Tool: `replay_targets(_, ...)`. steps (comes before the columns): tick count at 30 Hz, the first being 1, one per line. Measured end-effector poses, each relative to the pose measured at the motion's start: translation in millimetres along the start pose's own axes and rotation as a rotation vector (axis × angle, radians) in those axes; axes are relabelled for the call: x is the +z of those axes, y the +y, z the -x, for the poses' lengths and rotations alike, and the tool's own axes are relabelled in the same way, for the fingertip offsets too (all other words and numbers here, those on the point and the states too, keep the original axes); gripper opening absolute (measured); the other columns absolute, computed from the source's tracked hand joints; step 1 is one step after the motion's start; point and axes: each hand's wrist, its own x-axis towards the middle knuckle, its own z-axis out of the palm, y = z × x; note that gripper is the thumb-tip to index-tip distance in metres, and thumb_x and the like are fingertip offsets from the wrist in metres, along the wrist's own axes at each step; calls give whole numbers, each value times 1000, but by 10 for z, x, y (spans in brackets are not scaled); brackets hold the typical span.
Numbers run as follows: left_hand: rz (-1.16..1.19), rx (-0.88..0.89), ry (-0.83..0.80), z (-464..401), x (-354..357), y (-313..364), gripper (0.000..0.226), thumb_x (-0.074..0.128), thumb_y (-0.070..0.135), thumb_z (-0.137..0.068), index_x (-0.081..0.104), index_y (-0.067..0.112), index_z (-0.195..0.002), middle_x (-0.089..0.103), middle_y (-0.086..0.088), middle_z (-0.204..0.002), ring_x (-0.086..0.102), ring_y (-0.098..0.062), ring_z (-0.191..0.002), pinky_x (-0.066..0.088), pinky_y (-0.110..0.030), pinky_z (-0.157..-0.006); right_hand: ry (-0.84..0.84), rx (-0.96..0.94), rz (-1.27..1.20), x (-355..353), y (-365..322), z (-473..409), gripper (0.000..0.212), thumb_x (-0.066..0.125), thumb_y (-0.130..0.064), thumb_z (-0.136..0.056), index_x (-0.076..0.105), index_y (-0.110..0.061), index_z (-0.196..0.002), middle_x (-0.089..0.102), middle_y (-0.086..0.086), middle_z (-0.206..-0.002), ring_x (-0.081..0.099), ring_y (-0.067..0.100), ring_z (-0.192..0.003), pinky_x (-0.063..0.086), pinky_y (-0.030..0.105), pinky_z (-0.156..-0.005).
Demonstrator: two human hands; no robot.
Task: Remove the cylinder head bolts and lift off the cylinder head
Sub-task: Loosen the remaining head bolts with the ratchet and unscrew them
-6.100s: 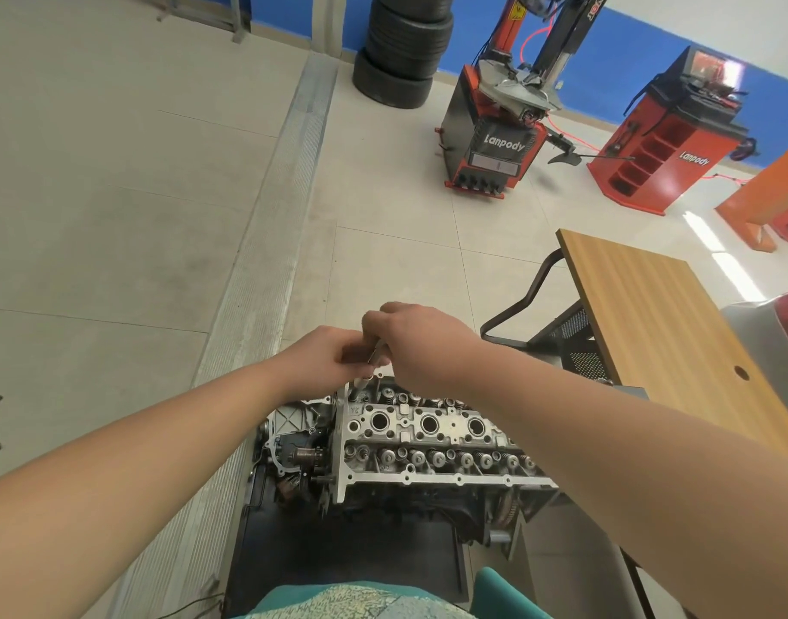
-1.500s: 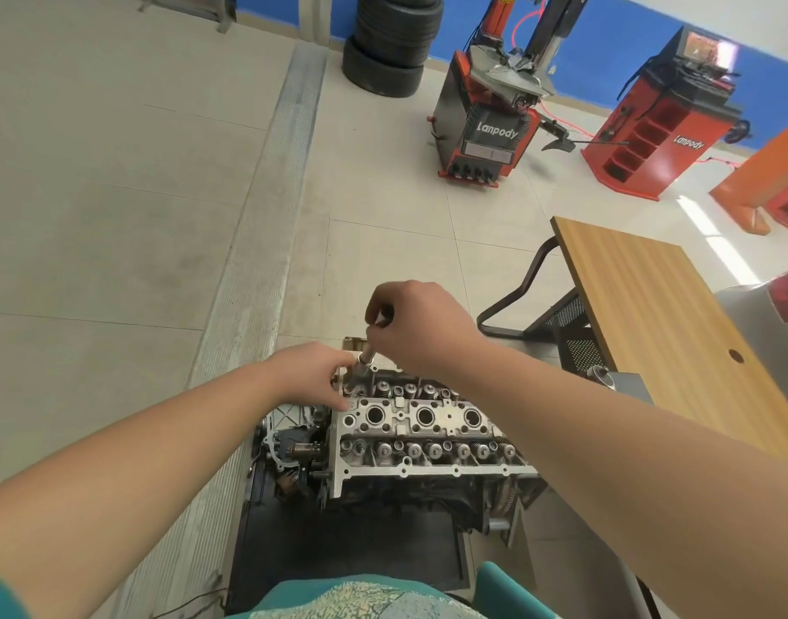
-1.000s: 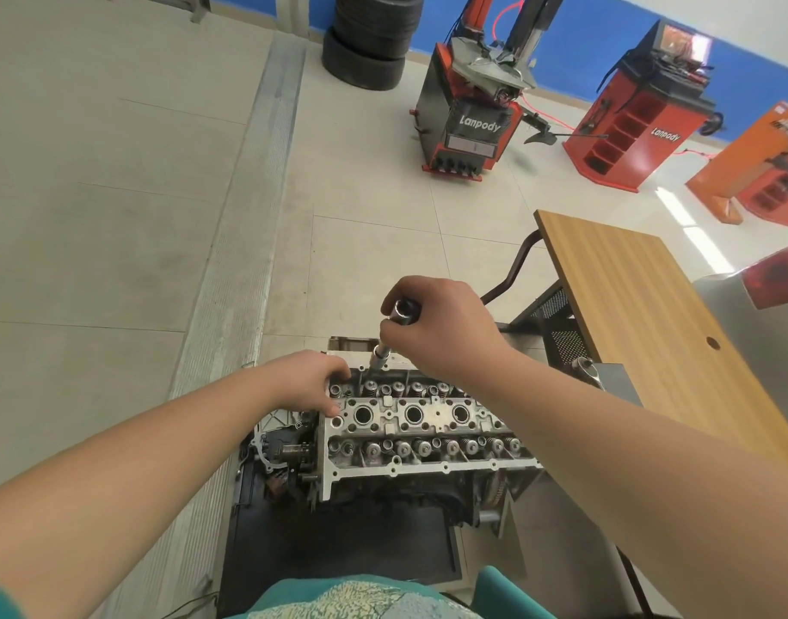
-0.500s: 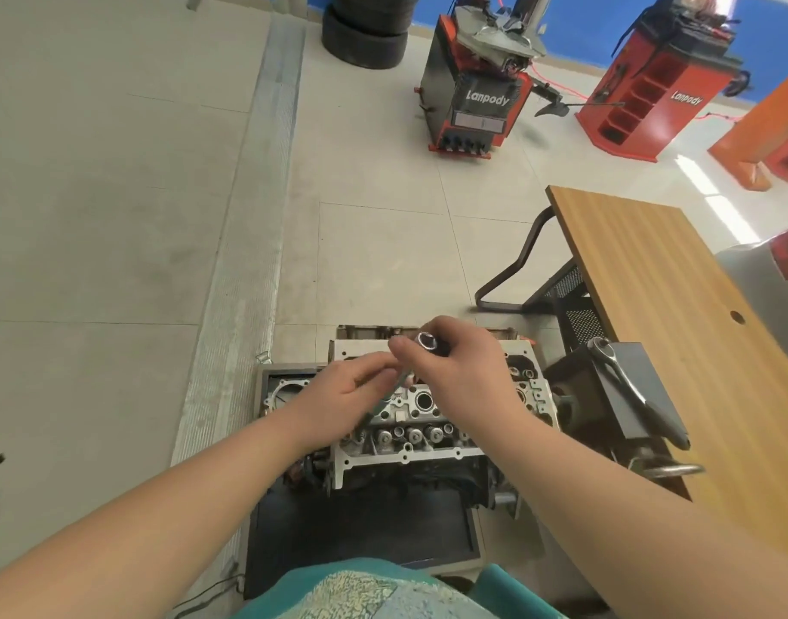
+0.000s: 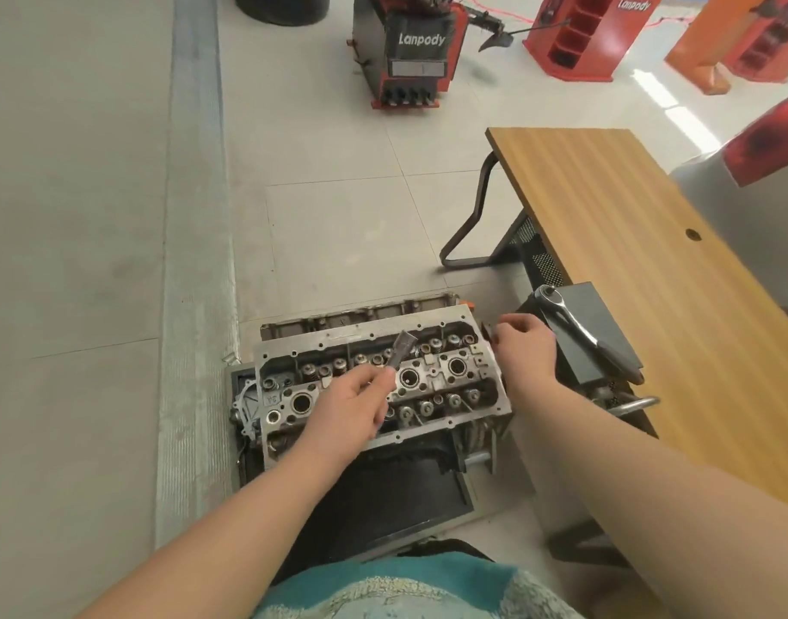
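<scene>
Cylinder head (image 5: 379, 386) is sitting valve side up on the engine block, low and centre in the head view, over a dark tray (image 5: 383, 502) on the floor. Left hand (image 5: 352, 413) is hovering over the middle of the head, fingers curled round the lower end of a slim metal piece (image 5: 399, 352) that is pointing up and away; it looks like a socket extension or a pulled bolt, too blurred to say which. Right hand (image 5: 524, 350) is reaching at the right end of the head, fingertips bent near a small dark part at the edge; I cannot tell whether it is pinching anything or just touching. Ratchet handle (image 5: 580, 330) is lying on a grey box (image 5: 593, 337) just beside that hand, against the wooden bench (image 5: 651, 270). My read: bolt removal is still in hand, head not ready to lift. To do it well: keeping the tool square in each bolt well, loosening in small stages from the outer bolts inward so the head is not warping, parking each bolt in order, confirming every well is empty before lifting. Then lifting straight up with both hands at the ends, no prying on the gasket face.
</scene>
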Motion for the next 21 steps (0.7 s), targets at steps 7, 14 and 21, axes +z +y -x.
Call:
replay_targets(7, 40, -111, 69, -146, 420, -7, 27, 58, 37, -108, 70, 14, -100, 69, -3, -70, 63, -19, -59, 52, -32, -56, -46, -80, 752, -730, 782, -1149, 42, 61, -25, -91, 63, -23, -133, 61, 8, -135, 60, 32, -119, 54, 54, -103)
replay_targets(14, -46, -130, 283, -229, 786, -46, 18, 60, 40, -106, 69, 24, -104, 70, 2, -79, 65, -13, -73, 56, -38, -76, 9, -406, 961, -840, 868, -1766, 45, 62, -20, -92, 52, -13, -135, 56, 14, -134, 51, 38, -125, 44, 55, -104)
replay_targets(21, 12, -175, 385, -192, 1015, -115, 23, 58, 40, -108, 68, 23, -97, 67, 5, -74, 62, -13, -70, 55, -33, -72, -76, -445, 1012, -823, 802, -2192, 45, 60, -22, -98, 45, -16, -139, 55, 15, -134, 50, 40, -126, 48, 55, -97)
